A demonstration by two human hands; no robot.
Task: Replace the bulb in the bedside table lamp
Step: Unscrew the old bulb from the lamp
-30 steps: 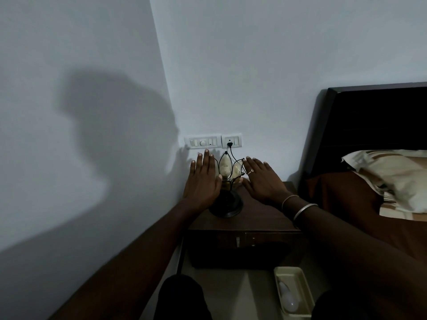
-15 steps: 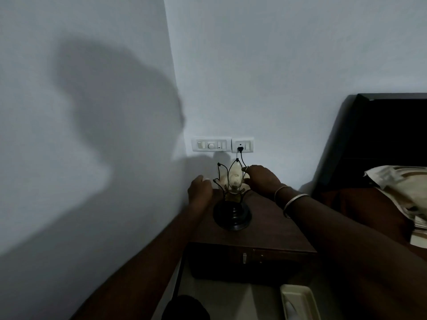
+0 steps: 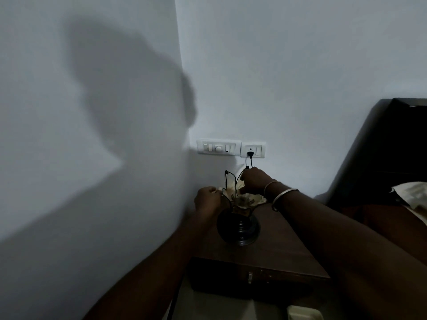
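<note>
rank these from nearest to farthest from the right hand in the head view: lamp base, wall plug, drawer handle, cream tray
1. Wall plug, just above the right hand on the back wall.
2. Lamp base, below and slightly left on the bedside table.
3. Drawer handle, on the table's front face.
4. Cream tray, on the floor at the bottom edge.

A single head-worn wide-angle camera looks forward and down into a room corner, close above the bench (image 3: 277, 245). Dim light; the bed's headboard (image 3: 392, 158), seemingly, sits at three o'clock.
</note>
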